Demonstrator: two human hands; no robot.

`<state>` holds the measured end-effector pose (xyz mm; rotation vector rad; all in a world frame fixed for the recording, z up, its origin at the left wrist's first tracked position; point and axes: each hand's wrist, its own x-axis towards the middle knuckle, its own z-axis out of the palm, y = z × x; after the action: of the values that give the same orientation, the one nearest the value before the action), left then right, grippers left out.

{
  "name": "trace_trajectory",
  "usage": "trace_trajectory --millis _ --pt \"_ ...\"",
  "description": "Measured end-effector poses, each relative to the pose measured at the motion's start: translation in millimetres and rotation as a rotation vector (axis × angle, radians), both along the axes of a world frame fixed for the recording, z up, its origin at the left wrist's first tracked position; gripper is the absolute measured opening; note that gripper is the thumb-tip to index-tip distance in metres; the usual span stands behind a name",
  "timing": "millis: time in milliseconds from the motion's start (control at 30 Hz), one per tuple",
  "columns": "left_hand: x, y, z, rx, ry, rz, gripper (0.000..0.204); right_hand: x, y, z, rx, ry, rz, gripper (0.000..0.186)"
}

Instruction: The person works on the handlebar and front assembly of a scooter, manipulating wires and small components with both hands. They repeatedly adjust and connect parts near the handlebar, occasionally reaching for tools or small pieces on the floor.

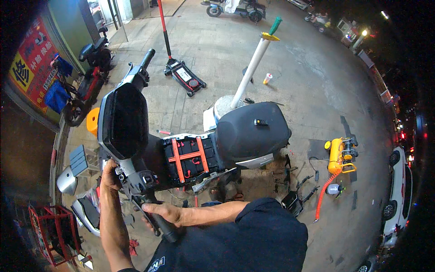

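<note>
An electric scooter with a dark display panel [123, 119] stands in front of me, side-on. My left hand [110, 176] is closed on the handlebar housing just below the display, its fingertips partly hidden. My right hand [158, 213] grips the near handlebar grip [166, 230] and lever, thumb on top. Behind them the open floorboard shows a black battery bay [186, 154] with red straps, beside the black seat [251, 127], which has a small dark object [261, 122] on it.
A floor jack [184, 77] lies beyond the scooter, near a white post [250, 70]. A yellow compressor [336, 154] with a red coiled hose stands right, among loose dark parts [292, 204]. Left are removed panels [87, 213], a red rack [52, 235] and a parked red scooter [88, 88].
</note>
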<state>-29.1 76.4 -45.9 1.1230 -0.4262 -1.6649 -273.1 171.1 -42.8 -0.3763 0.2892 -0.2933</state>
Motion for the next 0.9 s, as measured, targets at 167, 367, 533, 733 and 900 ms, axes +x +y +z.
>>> trace_trajectory --millis 167,367,533,733,900 --pt "-2 2 2 -0.038 -0.163 0.007 0.045 -9 -10 -7 0.025 -0.032 0.137 0.048" --pt "-15 2 17 0.015 -0.151 0.110 0.041 -5 -9 -10 0.131 -0.114 0.206 0.067" --pt "-19 2 18 -0.001 -0.152 0.134 0.029 -10 -10 -9 -0.178 0.030 0.078 0.051" --pt "-19 -2 11 0.002 -0.083 0.156 0.021 -9 -10 -20 0.107 0.004 0.107 0.056" --pt "-22 1 18 0.026 -0.124 0.119 0.020 -7 -10 -22 0.018 -0.115 0.091 0.055"
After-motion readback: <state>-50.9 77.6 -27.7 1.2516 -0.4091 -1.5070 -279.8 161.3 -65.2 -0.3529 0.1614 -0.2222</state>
